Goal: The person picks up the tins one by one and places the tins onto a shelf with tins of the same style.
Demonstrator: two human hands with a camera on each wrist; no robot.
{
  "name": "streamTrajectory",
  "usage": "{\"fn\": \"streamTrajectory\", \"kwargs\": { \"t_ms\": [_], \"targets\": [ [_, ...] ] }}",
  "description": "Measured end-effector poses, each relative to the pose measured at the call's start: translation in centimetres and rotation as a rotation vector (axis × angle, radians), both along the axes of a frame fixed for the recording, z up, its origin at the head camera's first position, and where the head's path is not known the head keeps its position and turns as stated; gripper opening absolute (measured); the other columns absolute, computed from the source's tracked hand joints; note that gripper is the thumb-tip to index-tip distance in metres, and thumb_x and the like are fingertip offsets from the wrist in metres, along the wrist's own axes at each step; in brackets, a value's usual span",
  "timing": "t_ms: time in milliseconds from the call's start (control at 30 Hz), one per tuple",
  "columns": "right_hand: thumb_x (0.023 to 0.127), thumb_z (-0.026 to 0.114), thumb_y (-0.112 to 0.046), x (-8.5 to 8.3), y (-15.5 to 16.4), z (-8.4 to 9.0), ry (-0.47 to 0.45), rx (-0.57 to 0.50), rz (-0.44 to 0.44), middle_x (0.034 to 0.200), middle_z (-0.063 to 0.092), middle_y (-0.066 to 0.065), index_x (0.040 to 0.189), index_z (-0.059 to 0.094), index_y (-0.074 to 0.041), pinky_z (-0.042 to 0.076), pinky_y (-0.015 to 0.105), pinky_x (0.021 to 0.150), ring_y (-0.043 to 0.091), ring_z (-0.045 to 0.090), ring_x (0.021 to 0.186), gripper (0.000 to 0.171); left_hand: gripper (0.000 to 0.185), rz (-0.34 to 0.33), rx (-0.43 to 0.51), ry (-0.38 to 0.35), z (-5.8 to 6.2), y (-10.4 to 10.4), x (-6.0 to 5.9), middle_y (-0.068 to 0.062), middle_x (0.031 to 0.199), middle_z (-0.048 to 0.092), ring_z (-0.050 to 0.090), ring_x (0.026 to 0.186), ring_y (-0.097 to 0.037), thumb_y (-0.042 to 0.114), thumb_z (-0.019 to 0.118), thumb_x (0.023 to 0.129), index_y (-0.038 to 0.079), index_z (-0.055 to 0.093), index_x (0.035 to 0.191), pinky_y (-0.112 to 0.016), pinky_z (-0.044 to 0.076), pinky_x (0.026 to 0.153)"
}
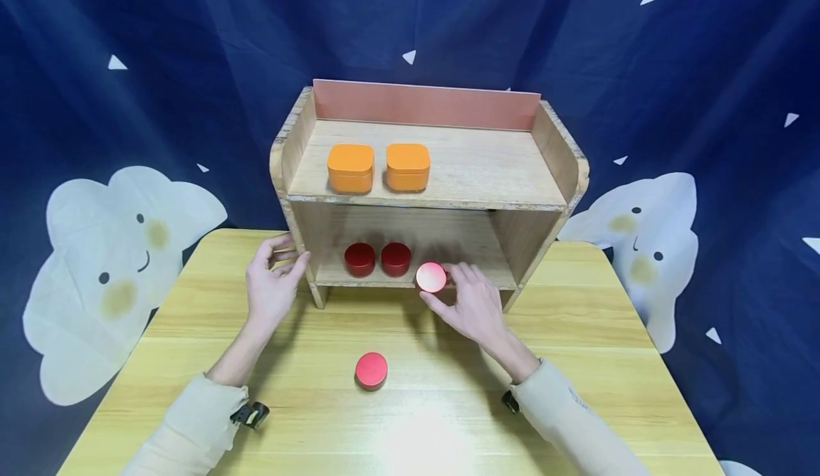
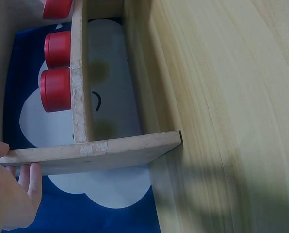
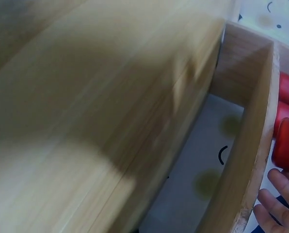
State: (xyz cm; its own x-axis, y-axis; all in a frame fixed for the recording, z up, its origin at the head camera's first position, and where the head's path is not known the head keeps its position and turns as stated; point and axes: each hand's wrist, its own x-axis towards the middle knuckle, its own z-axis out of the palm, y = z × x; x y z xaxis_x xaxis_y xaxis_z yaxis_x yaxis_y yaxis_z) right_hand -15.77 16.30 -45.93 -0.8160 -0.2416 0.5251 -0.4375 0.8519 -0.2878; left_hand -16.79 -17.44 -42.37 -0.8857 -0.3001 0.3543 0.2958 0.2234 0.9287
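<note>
My right hand (image 1: 470,305) has its fingers (image 1: 463,274) curled round a small red tin (image 1: 431,277), at the front edge of the lower shelf (image 1: 474,280), just beside two more tins (image 1: 378,259) on my left. It looks light, stiff and smooth, likely slippery, so I pinch the round wall. My left hand (image 1: 272,284) clasps the rack's side panel (image 1: 301,248), fingers closed on the wood.

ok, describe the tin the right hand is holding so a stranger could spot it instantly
Start at the wooden shelf on the table, then drop to its lower level. At that level's front edge, the right hand grips a round red tin. Unlike the two red tins standing to its left, it is tipped, its pale face glaring toward the camera.
</note>
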Motion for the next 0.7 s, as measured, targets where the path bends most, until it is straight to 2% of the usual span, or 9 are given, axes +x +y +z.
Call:
{"fn": "streamTrajectory", "kwargs": {
  "t_ms": [167,400,700],
  "targets": [
    [0.085,0.077,-0.057,-0.4,-0.1,0.0,0.0,0.002,-0.02,0.092,0.071,0.005,0.118,0.071,-0.011,0.055,0.034,0.058,0.022,0.063,0.082,0.058,0.034,-0.001,-0.001,-0.001,0.0,0.0,0.0,0.018,0.11,0.064,0.066,0.095,0.003,-0.003,0.075,0.093,-0.006,0.065,0.126,-0.009,0.06,0.08],
    [0.085,0.076,-0.057,-0.8,-0.3,-0.1,0.013,0.005,-0.042,0.097,0.073,0.008,0.118,0.071,-0.007,0.056,0.037,0.061,0.025,0.065,0.084,0.06,0.035,-0.004,-0.004,0.019,-0.3,-0.1,-0.2,0.02,0.108,0.064,0.067,0.096,0.002,-0.004,0.075,0.092,-0.008,0.065,0.126,-0.008,0.06,0.08],
    [0.087,0.073,-0.059,-1.4,-0.5,-0.2,0.041,0.021,-0.06,0.095,0.073,0.009,0.12,0.072,-0.004,0.056,0.035,0.058,0.026,0.066,0.082,0.064,0.036,0.005,-0.009,0.023,-0.3,-0.1,-0.2,0.023,0.106,0.063,0.066,0.095,0.004,-0.006,0.074,0.091,-0.009,0.064,0.126,-0.008,0.06,0.08]
  ]
}}
